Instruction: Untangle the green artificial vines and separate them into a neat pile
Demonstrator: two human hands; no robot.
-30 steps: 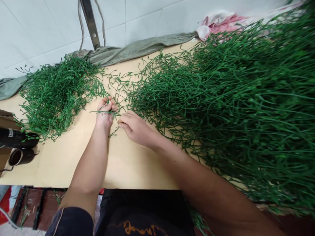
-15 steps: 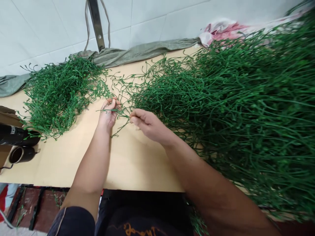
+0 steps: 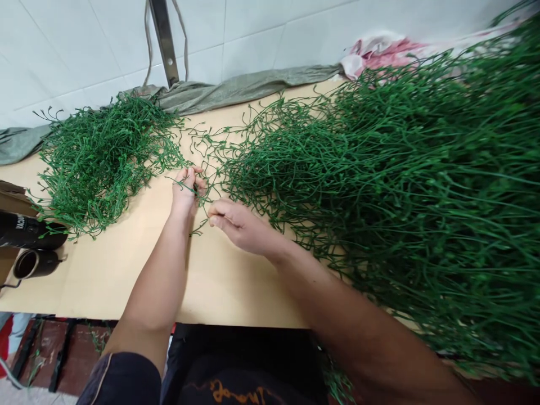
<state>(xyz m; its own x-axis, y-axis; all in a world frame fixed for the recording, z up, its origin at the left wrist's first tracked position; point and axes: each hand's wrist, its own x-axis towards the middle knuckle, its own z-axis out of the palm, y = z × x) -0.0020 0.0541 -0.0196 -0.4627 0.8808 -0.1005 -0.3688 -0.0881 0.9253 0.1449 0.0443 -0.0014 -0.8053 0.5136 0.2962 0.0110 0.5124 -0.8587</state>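
Observation:
Thin green plastic-looking stems with small buds at their tips lie in two heaps. My left hand (image 3: 188, 184) is closed around a few green stems (image 3: 201, 198), palm turned up, in the gap between the heaps. Just to its right, my right hand (image 3: 236, 224) pinches with thumb and forefinger at the lower end of these stems; the tip it grips is too small to make out fully. The large heap of stems (image 3: 379, 169) spreads to the right of my right hand. Left of my left hand sits the smaller heap (image 3: 109, 157).
At the left edge lie a black cylinder (image 3: 29, 229) and a dark mug (image 3: 36, 263). A grey-green cloth (image 3: 236, 87) runs along the wall, with a pink and white cloth (image 3: 379, 53) farther right. A metal post (image 3: 163, 42) stands behind the tan tabletop (image 3: 126, 270).
My right hand has moved left and slightly down, closer to my left hand. The left hand stays nearly in place, still holding stems.

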